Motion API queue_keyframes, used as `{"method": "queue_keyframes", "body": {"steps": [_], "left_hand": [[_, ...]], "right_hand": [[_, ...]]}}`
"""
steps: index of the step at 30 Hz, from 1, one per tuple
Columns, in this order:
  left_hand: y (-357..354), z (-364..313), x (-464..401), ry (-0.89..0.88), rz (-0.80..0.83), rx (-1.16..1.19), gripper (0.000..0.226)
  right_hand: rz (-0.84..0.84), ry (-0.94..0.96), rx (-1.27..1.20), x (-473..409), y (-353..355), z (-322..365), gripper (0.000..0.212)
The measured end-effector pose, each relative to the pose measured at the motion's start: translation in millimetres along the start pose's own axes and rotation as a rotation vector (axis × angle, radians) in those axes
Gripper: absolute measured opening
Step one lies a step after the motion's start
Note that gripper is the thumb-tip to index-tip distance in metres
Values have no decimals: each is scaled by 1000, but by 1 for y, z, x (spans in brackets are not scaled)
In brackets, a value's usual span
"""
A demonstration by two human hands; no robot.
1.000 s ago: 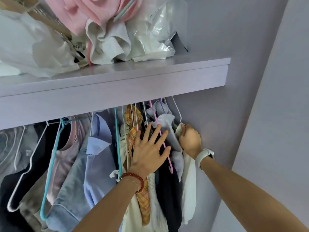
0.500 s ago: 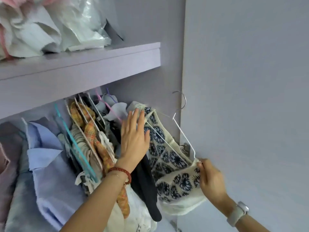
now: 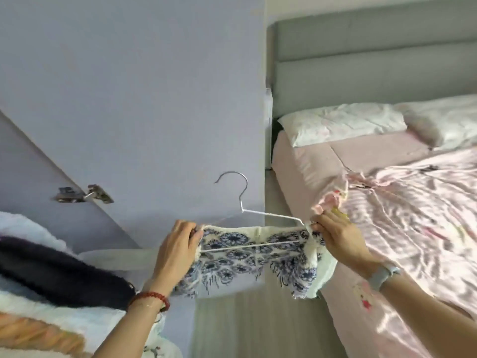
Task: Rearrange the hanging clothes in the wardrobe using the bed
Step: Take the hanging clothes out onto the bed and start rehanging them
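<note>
Nearest the camera, at the lower left, lies a heap of folded clothes point(image 3: 51, 301): a dark fuzzy piece on top of white and orange ones. Just beyond it the left hand point(image 3: 178, 251) and the right hand point(image 3: 338, 239) hold a white wire hanger point(image 3: 271, 218) level between them, its metal hook pointing up. A white garment with a blue flower print point(image 3: 247, 262) is draped over the hanger's lower bar and hangs down from it. The left hand's fingers point(image 3: 192, 232) are curled round the hanger's left end and the cloth there; the right hand's fingers pinch the right end together with the fabric. A red bead bracelet point(image 3: 152, 298) sits on the left wrist and a pale watch point(image 3: 382, 275) on the right.

Below the hanger runs a strip of grey wood-look floor point(image 3: 258, 326). To the right stands the bed point(image 3: 304, 171), covered by a pink sheet and a shiny, rumpled pink quilt point(image 3: 413, 228); the garment hangs just beside its edge, over the floor. Behind the hands the lilac wardrobe door point(image 3: 142, 99) stands open, with a metal hinge point(image 3: 85, 195) to the left. Farther off, two white pillows point(image 3: 343, 122) rest against the grey padded headboard point(image 3: 374, 60).
</note>
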State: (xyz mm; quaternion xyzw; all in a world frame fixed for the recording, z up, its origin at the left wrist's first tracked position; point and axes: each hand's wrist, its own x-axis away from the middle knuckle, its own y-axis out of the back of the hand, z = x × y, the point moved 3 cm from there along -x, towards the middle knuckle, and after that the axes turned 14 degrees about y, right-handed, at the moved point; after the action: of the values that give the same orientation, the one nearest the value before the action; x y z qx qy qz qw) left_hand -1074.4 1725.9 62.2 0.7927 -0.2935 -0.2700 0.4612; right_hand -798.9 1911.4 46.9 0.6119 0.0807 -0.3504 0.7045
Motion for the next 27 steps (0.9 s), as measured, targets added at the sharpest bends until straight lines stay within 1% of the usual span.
{"method": "queue_keyframes", "body": {"steps": [1, 2, 3, 5, 8, 9, 11, 12, 15, 16, 17, 18, 21, 23, 26, 27], "left_hand": [[-17, -19, 10, -25, 84, 43, 19], [-33, -38, 18, -51, 138, 70, 21], [-46, -58, 26, -67, 159, 82, 23], [-66, -98, 36, -81, 154, 108, 24], [-90, -155, 50, -163, 139, 181, 23], [-99, -171, 52, -197, 163, 212, 21], [-120, -194, 52, -255, 304, 237, 21], [-133, -203, 52, -291, 401, 177, 21], [-175, -226, 64, -414, 705, -98, 21], [-187, -237, 74, -470, 768, -153, 23], [-197, -251, 84, -532, 809, -185, 25], [-207, -266, 96, -593, 844, -196, 27], [-231, -310, 133, -707, 988, -195, 31], [-246, -337, 162, -786, 1062, -199, 29], [-260, -383, 216, -865, 1134, -131, 32], [-263, -401, 235, -874, 1153, -95, 28]], "right_hand": [[-5, -87, 11, 24, 11, -16, 15], [-17, -176, 13, 46, 24, -29, 9], [-32, -258, 7, 67, 37, -40, 12], [-55, -352, 54, 105, 63, -52, 15], [-8, -449, 153, 157, 93, -54, 27], [15, -483, 170, 174, 101, -51, 28], [85, -561, 140, 203, 109, -43, 19], [147, -608, 71, 219, 109, -38, 14], [470, -858, -230, 274, 99, -20, 30], [532, -943, -280, 294, 100, -14, 30], [539, -1023, -310, 314, 105, -8, 31], [496, -1098, -342, 331, 112, -1, 31], [254, -1296, -366, 372, 138, 17, 31], [86, -1395, -238, 398, 157, 28, 27], [-113, -1526, 57, 440, 190, 44, 18], [-188, -1556, 161, 454, 204, 49, 15]]}}
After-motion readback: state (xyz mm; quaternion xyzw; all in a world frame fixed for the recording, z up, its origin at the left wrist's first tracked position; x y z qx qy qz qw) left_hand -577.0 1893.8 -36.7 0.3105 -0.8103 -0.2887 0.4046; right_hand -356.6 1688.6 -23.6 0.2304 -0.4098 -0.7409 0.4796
